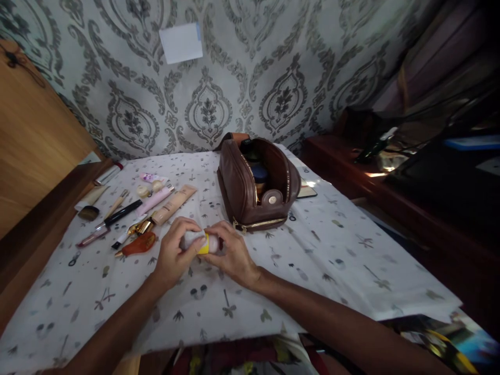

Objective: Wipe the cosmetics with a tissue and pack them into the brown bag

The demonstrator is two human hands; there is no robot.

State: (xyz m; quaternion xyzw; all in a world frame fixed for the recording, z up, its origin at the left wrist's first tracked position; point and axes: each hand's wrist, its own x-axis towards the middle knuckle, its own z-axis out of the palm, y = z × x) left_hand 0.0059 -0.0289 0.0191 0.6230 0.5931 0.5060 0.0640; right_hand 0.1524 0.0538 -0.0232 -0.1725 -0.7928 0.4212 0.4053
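Note:
My left hand [175,251] and my right hand [229,254] meet over the middle of the table, both closed round a small pale bottle with a yellow band [200,242]. The left fingers wrap its pale end, the right fingers grip the other end. Just behind the hands stands an open brown leather toiletry bag [242,190] with jars showing inside it.
Several cosmetics lie at the left on the patterned white cloth [332,250]: tubes [172,204], brushes [111,208], an orange item [138,245]. A dark wooden shelf [390,198] with clutter runs along the right. Patterned wallpaper rises behind.

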